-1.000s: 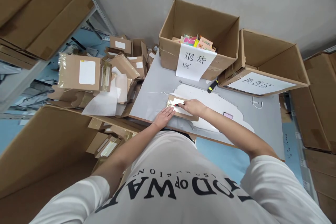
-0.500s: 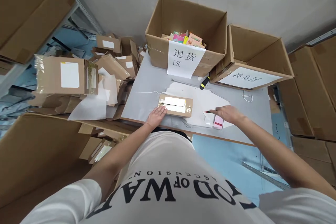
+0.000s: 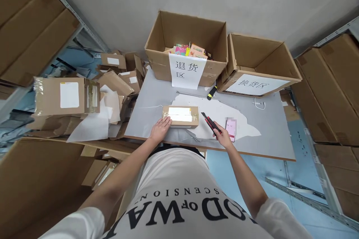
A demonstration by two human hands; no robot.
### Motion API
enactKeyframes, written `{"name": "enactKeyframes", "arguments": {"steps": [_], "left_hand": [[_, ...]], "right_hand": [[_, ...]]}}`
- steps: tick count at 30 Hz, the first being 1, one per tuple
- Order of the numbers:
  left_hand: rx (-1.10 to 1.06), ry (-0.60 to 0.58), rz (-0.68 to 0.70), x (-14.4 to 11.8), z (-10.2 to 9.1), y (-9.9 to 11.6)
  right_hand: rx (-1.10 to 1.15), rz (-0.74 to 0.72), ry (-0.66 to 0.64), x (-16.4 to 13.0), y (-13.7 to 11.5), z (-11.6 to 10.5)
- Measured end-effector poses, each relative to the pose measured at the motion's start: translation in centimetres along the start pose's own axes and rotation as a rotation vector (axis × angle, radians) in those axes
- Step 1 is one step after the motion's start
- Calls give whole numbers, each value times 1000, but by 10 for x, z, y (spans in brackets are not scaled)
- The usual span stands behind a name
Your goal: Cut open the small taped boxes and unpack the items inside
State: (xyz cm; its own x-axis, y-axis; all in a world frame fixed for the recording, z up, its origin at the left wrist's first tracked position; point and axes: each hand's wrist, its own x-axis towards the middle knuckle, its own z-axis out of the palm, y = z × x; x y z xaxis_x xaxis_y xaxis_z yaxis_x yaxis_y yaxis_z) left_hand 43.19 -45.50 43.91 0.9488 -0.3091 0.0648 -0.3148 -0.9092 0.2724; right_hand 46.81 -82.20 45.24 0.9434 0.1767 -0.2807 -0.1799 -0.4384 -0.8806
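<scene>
A small taped cardboard box (image 3: 182, 123) with a white label lies near the table's front edge. My left hand (image 3: 160, 128) rests on its left front corner, fingers stretched over the edge and lying on the top. In my right hand (image 3: 222, 136) is a black and red utility knife (image 3: 210, 122), held at its rear end and pointing up and left, to the right of the box. A phone (image 3: 230, 129) with a pink screen lies just right of that hand.
Two big open cartons stand at the back: one (image 3: 157, 69) holds colourful packets, the other (image 3: 291, 69) bears a paper sign. A yellow-black tool (image 3: 212, 92) lies before them. Piled boxes (image 3: 73, 95) crowd the left. Torn white paper (image 3: 238, 115) covers part of the table (image 3: 275, 134).
My right hand has come left from beside the phone and has picked up the utility knife, whose length now shows. My left hand stays on the box. The whole view has shifted slightly.
</scene>
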Motion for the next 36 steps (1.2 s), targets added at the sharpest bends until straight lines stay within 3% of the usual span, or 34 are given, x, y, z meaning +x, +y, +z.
{"name": "enactKeyframes", "arguments": {"steps": [6,12,16,22,29,36], "left_hand": [[4,-5,-49,16,-13,-2],[11,-157,-94,54,-22,-11],[-2,-210,-77,63,-21,-12],[-28,-164,-81,60,-19,-11],[-102,-53,-32,57,-13,-13],[-132,-48,-4,56,-9,-17]], "right_hand": [[267,95,-2,10,7,13],[284,108,-20,12,3,18],[292,108,-14,11,-3,22],[300,132,-73,11,-2,20],[177,125,-134,11,1,1],[156,161,-217,4,2,-10]]}}
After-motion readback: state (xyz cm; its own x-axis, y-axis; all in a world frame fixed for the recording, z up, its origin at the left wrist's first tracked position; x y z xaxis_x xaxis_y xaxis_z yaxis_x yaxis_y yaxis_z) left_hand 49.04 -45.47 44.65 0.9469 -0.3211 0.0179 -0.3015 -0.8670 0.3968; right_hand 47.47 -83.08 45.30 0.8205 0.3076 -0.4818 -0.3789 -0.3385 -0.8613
